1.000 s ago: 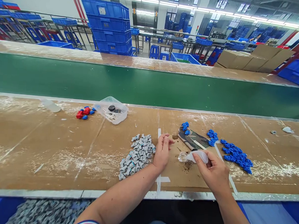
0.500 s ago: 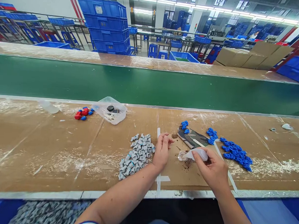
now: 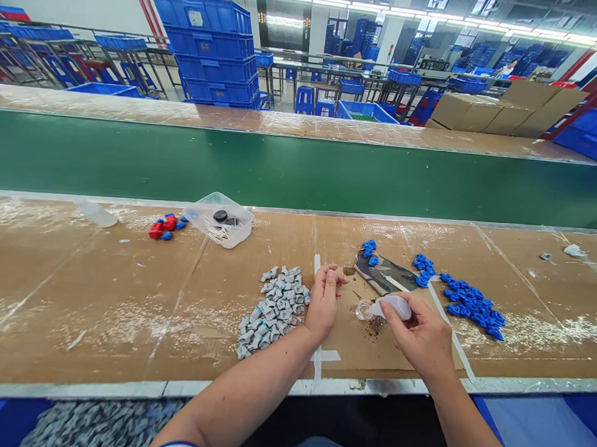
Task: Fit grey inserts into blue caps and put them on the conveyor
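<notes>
Right hand (image 3: 422, 337) tips a squeeze bottle (image 3: 393, 307) beside the left hand (image 3: 323, 303).

- Your bench (image 3: 98, 306) is covered in brown cardboard, taped at the seams and scuffed white in patches.
- Grey parts pile (image 3: 275, 309) lies near centre, just left of a vertical tape strip (image 3: 318, 304).
- Clear tub (image 3: 221, 219) sits towards the far edge; red and blue pieces (image 3: 164, 226) just beside it on the left.
- Blue parts (image 3: 469, 306) are spread to the right, some touching a dark camouflage-patterned pad (image 3: 383, 274).
- Small clear cup (image 3: 362, 311) stands on a stained spot.
- Pale bottle (image 3: 97, 213) lies far left.
- Small scraps (image 3: 574, 251) lie far right.
</notes>
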A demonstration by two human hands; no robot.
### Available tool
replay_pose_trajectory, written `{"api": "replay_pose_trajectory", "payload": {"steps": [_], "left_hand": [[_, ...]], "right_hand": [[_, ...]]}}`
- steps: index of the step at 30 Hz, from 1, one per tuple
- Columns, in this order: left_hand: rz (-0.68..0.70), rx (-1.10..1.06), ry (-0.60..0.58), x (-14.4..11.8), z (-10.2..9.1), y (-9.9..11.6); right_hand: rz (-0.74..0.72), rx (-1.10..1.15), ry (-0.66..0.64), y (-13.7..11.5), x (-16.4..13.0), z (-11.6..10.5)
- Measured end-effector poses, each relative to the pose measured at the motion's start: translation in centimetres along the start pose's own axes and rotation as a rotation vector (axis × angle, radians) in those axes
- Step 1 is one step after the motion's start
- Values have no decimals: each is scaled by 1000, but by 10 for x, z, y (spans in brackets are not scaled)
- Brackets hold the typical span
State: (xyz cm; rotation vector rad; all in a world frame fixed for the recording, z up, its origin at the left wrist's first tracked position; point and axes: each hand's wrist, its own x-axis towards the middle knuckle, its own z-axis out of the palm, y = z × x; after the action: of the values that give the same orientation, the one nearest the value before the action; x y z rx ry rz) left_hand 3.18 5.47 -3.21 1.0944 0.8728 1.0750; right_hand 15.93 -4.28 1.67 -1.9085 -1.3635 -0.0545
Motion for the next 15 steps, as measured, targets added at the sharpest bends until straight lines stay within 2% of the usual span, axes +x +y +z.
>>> {"api": "replay_pose_trajectory", "payload": {"steps": [9, 15], "left_hand": [[-1, -9, -4, 0, 0, -1], [-2, 8, -7, 0, 0, -1]], "right_hand": [[-60, 14, 26, -2, 1, 1], [-36, 44, 13, -3, 1, 1]]}}
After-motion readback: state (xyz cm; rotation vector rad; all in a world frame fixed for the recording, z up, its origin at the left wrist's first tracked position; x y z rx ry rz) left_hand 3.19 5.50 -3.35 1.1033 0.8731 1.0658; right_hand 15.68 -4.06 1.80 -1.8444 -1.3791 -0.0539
